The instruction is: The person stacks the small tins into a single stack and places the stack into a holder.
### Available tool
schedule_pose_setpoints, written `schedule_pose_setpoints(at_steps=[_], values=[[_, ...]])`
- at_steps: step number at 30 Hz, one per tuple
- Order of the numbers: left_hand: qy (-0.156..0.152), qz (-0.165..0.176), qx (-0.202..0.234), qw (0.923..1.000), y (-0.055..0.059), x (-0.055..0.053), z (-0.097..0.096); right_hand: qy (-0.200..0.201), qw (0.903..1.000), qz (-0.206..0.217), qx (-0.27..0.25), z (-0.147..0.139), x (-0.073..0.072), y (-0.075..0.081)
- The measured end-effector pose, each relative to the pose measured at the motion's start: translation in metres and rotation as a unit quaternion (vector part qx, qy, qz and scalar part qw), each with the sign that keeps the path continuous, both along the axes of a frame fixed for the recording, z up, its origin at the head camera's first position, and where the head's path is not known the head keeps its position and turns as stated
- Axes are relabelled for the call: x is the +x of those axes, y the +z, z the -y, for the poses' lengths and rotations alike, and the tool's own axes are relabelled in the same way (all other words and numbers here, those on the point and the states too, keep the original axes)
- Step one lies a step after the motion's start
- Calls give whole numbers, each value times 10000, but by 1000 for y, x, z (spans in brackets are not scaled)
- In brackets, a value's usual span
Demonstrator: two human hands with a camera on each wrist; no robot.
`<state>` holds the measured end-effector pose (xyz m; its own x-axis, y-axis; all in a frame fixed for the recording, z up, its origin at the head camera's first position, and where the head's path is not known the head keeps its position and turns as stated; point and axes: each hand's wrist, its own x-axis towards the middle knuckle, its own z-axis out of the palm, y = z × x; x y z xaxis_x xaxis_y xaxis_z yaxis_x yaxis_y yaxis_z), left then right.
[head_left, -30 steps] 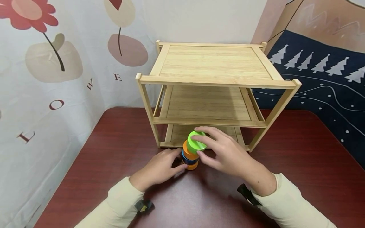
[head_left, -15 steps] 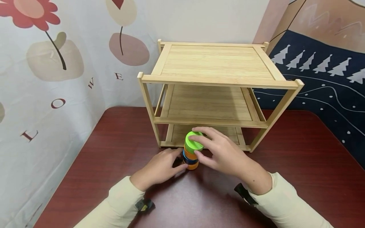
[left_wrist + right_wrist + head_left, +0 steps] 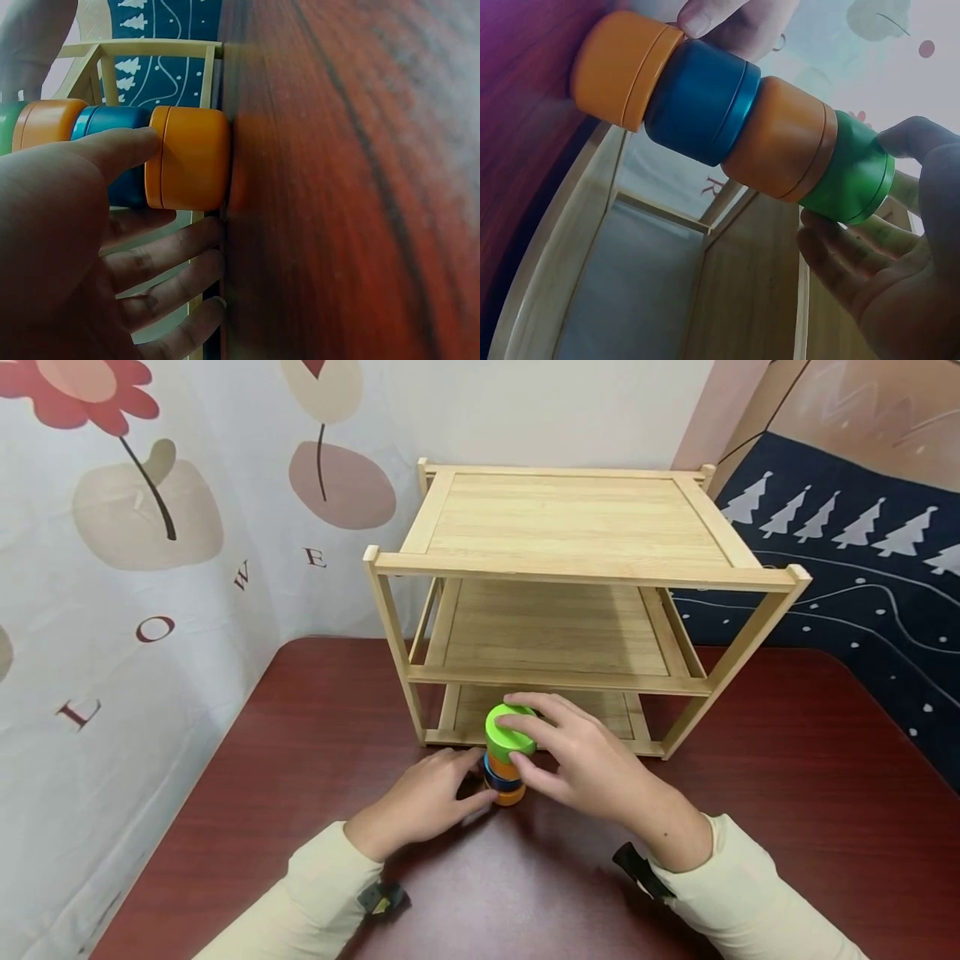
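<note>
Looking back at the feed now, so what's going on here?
A person's right hand holds the green container at the top of a stack. Below it come the upper orange container, the blue container and the bottom orange container, which sits on the table. The left hand is beside the lower two. The wooden shelf stands behind.

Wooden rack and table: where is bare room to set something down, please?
On the wooden rack, the top shelf and middle shelf look bare. On the table, bare patches lie left and right of the rack, out to the table's edges, and nearer, between the sleeves. The rack's front is crowded: there the left hand and right hand meet at the stacked cylinders.
</note>
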<state>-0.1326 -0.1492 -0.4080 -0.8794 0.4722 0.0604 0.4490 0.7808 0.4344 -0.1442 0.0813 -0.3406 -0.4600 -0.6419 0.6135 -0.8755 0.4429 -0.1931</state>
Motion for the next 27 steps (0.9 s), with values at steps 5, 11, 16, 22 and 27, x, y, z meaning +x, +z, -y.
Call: schedule_pose_setpoints(at_steps=[5, 11, 16, 22, 27], values=[[-5, 4, 21, 10000, 1, 0, -1, -59, 10000, -8, 6, -1, 1, 1], [34, 45, 19, 10000, 2, 0, -1, -19, 10000, -53, 2, -2, 1, 1], [55, 69, -11, 10000, 2, -1, 0, -63, 9999, -77, 57, -2, 1, 2], [82, 121, -66, 9999, -1, -1, 0, -232, 9996, -72, 174, -6, 5, 3], [92, 64, -67, 9999, -3, -1, 0, -344, 9994, -31, -34, -13, 11, 4]])
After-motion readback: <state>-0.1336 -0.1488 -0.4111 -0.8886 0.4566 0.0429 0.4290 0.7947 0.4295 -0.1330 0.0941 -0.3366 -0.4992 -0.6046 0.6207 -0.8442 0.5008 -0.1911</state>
